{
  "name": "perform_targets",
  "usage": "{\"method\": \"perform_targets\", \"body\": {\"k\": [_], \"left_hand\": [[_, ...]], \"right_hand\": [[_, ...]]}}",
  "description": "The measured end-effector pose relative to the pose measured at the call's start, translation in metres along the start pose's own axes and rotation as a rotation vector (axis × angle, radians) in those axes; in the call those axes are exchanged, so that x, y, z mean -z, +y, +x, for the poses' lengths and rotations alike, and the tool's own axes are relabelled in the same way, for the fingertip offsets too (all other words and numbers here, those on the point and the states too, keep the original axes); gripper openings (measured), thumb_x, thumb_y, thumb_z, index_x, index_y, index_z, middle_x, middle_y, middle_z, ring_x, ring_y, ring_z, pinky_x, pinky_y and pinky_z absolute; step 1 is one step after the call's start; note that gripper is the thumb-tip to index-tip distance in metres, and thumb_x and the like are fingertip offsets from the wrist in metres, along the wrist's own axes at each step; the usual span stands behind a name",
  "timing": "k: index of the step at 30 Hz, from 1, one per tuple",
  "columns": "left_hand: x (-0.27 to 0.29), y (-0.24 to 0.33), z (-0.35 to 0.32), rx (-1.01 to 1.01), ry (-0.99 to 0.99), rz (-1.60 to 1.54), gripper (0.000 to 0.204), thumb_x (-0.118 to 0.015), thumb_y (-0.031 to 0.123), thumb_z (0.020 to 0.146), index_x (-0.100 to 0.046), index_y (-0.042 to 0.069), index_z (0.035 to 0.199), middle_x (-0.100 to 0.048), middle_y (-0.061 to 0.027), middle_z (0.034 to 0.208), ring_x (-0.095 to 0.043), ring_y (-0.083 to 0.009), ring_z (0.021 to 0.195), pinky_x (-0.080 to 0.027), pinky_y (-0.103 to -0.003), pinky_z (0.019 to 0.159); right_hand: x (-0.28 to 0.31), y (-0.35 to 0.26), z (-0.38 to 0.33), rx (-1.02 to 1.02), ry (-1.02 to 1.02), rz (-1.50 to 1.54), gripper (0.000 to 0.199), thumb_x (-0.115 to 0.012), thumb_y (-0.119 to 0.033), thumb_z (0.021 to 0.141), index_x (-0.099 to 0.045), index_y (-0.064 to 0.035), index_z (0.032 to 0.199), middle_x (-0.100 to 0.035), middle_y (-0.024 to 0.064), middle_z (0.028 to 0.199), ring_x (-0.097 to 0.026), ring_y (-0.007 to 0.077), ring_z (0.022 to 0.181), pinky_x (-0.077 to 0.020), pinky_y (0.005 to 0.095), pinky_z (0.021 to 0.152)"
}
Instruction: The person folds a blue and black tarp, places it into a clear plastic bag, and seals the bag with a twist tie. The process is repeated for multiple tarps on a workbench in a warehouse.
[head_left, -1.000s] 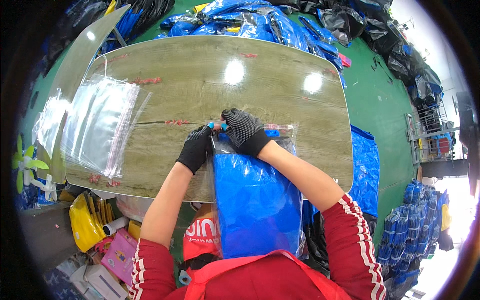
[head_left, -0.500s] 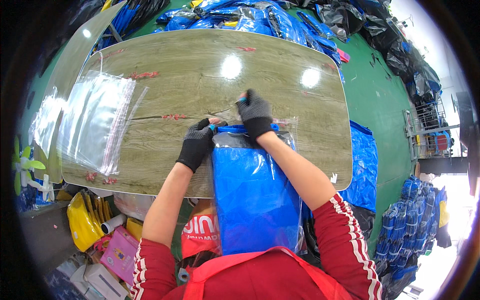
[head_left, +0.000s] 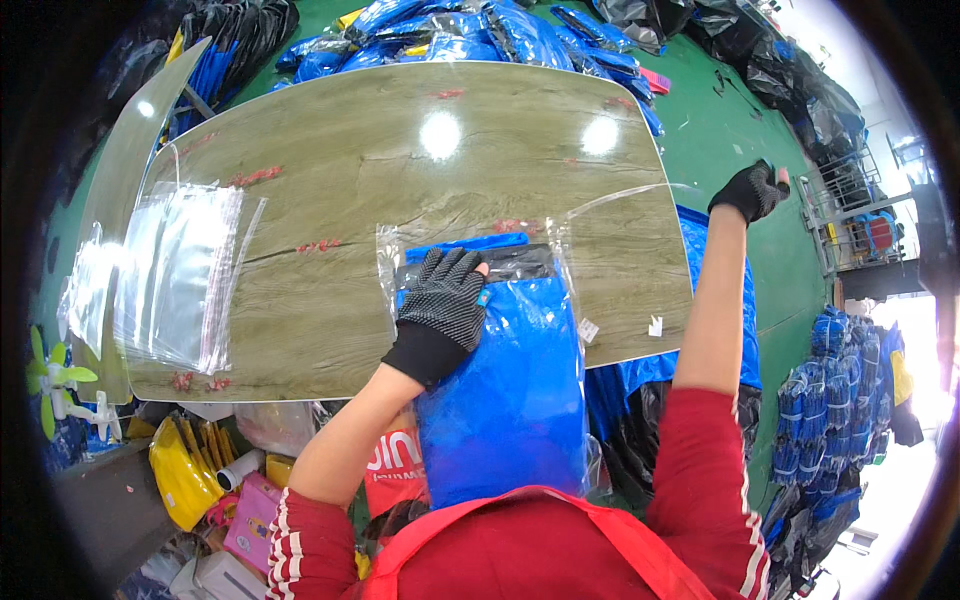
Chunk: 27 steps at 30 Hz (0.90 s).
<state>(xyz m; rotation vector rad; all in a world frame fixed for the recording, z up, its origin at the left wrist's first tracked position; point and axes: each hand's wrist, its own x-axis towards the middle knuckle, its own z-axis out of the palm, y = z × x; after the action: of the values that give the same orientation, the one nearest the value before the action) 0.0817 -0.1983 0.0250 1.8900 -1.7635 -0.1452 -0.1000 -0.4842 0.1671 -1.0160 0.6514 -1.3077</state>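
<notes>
So the biggest thing here is the counter, a wide wood-grain top with a couple of ceiling-light glares on it and some small red marks scattered over the surface. Around it is a green floor, with heaps of blue bagged items piled past the far edge and more blue bundles off on the right side.

Next down in size: the blue folded garment in a clear plastic bag, lying at the near edge of the counter and hanging over it toward the person. It has a dark band across its top end, and the bag's clear mouth sticks out past that onto the counter.

On the left side of the counter sits a stack of empty clear bags, well apart from the blue one.

The left hand, in a black dotted glove, is pressed flat with fingers spread on the top of the bagged garment, right by the dark band. The right hand, also gloved, is raised out past the counter's right edge, curled into a loose fist, and I can't tell if it holds anything.
</notes>
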Motion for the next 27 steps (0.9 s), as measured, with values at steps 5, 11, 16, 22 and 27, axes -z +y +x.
{"method": "perform_targets", "body": {"k": [5, 11, 16, 22, 27], "left_hand": [[0.012, -0.007, 0.014, 0.141, -0.08, -0.056, 0.033, -0.057, 0.029, 0.088, -0.063, 0.003, 0.106, -0.064, -0.018, 0.103, -0.06, -0.034, 0.099, -0.047, -0.042, 0.087], [0.022, -0.008, 0.033, 0.226, -0.125, 0.196, 0.046, -0.057, 0.042, 0.087, -0.063, 0.001, 0.105, -0.065, -0.0213, 0.096, -0.062, -0.0374, 0.091, -0.049, -0.046, 0.081], [0.014, -0.017, 0.033, 0.21, -0.001, 0.058, 0.039, -0.057, 0.038, 0.087, -0.063, 0.0, 0.094, -0.062, -0.0206, 0.086, -0.061, -0.0388, 0.082, -0.048, -0.05, 0.073], [0.01, -0.022, 0.042, 0.073, -0.135, 0.137, 0.03, -0.05, 0.029, 0.088, -0.066, 0.004, 0.082, -0.063, -0.0191, 0.089, -0.058, -0.036, 0.09, -0.047, -0.046, 0.079], [0.002, -0.023, 0.045, 0.063, -0.239, 0.243, 0.029, -0.05, 0.026, 0.087, -0.067, 0.004, 0.08, -0.062, -0.0167, 0.088, -0.056, -0.0344, 0.093, -0.045, -0.046, 0.078]], "right_hand": [[-0.005, 0.112, -0.095, -0.013, -0.92, -1.179, 0.036, -0.051, -0.036, 0.094, -0.064, -0.0089, 0.115, -0.067, 0.02, 0.104, -0.065, 0.033, 0.097, -0.0483, 0.0405, 0.086], [-0.029, 0.151, -0.119, 0.151, -1.05, -1.482, 0.038, -0.046, -0.039, 0.093, -0.067, -0.0087, 0.104, -0.067, 0.0187, 0.102, -0.065, 0.0368, 0.091, -0.0513, 0.0448, 0.08], [-0.03, 0.15, -0.123, 0.372, -0.978, -1.562, 0.046, -0.044, -0.042, 0.092, -0.069, -0.0042, 0.088, -0.066, 0.0209, 0.098, -0.064, 0.038, 0.087, -0.0488, 0.0467, 0.084], [-0.018, 0.166, -0.127, 0.207, -0.717, -1.441, 0.033, -0.058, -0.035, 0.08, -0.069, -0.004, 0.086, -0.065, 0.0194, 0.092, -0.061, 0.0364, 0.089, -0.0471, 0.0443, 0.083], [0.025, 0.135, -0.087, 0.237, -0.262, -1.221, 0.034, -0.067, -0.033, 0.081, -0.062, -0.008, 0.103, -0.065, 0.0172, 0.082, -0.064, 0.0336, 0.077, -0.0495, 0.0458, 0.068]]}}
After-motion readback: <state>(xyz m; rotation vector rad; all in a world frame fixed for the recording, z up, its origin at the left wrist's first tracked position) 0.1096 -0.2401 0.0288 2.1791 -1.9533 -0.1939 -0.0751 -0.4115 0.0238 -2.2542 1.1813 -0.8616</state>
